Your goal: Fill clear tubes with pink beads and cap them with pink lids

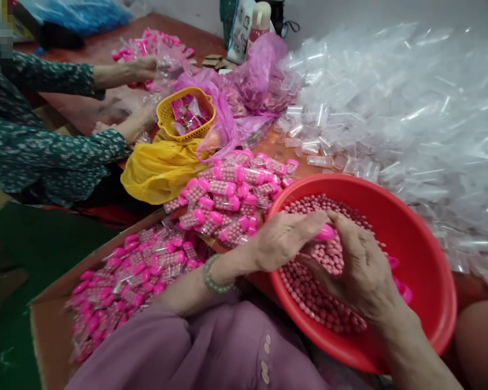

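Above a red basin my left hand and my right hand meet at the fingertips. A bright pink cap shows between them, gripped by the fingers of both hands. Whether a clear tube is attached to it is hidden by my hands. Below lie many small pink beads, and loose pink caps rest at the basin's right side. Left of the basin is a pile of clear bead-filled bottles with pink caps.
More filled bottles fill a cardboard box at lower left. Empty clear tubes heap up on the right. A yellow basket with pink packets stands beyond a yellow bag. Opposite, a co-worker's hands handle clear plastic.
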Tool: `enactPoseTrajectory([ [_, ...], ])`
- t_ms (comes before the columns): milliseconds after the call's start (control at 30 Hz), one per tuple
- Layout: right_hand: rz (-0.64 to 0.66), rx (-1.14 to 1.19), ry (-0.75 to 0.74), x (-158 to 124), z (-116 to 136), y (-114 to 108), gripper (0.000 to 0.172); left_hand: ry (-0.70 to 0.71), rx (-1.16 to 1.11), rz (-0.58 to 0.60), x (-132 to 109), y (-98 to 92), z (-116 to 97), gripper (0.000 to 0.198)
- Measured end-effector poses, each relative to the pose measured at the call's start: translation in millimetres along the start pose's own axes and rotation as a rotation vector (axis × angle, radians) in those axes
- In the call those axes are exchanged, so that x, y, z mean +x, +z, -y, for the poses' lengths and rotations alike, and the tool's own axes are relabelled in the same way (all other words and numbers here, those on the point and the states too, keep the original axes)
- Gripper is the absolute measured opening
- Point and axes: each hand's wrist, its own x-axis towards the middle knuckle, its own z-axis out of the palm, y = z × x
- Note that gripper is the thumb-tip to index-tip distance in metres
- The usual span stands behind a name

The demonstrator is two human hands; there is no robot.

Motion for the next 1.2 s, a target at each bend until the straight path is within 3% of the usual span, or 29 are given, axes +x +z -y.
enactPoseTrajectory([
  [33,0.011,0.001,0.005,0,-1,-1,0.086,0.070,0.091,0.010,-8,-13.7,-3,0.031],
  [67,0.015,-0.009,0.014,-1,-1,-2,0.083,0.206,0.308,-0.065,-17,-29.8,-4,0.030],
  [167,0.035,-0.043,0.072,-4,-7,-8,0.064,0.373,0.941,-0.448,-47,-88.9,3,0.025],
  [233,0.066,-0.078,0.169,-8,-14,-12,0.048,0.320,1.255,-0.637,-69,-131.6,11,0.021],
  [300,0.107,-0.131,0.295,-12,-22,-15,0.033,0.249,1.448,-0.705,-91,-169.9,19,0.023],
  [333,0.130,-0.159,0.354,-15,-27,-17,0.028,0.190,1.505,-0.679,-101,-185.1,22,0.019],
  [433,0.252,-0.221,0.496,-22,-36,-19,0.021,0.050,1.603,-0.673,-119,-203.9,24,0.015],
  [500,0.378,-0.233,0.556,-26,-40,-20,0.018,0.136,1.541,-0.702,-116,-192.5,21,0.022],
  [600,0.553,-0.168,0.556,-28,-41,-18,0.020,0.332,1.398,-0.656,-91,-152.3,16,0.037],
  [733,0.704,-0.056,0.539,-26,-40,-10,0.034,0.721,1.263,-0.401,-38,-89.4,12,0.031],
  [800,0.740,-0.002,0.558,-24,-39,-5,0.026,0.778,1.190,-0.234,-16,-60.8,12,0.025],
  [867,0.734,0.049,0.591,-22,-39,-2,0.011,0.734,1.085,-0.071,2,-36.4,14,0.025],
  [967,0.593,0.119,0.678,-19,-39,-7,0.011,0.582,0.932,0.139,24,-11.0,19,0.037],
  [1067,0.413,0.232,0.696,-11,-36,-22,0.022,0.424,0.838,0.324,42,1.6,24,0.055],
  [1200,0.291,0.435,0.598,5,-30,-40,0.017,0.287,0.639,0.537,56,8.8,25,0.059],
])
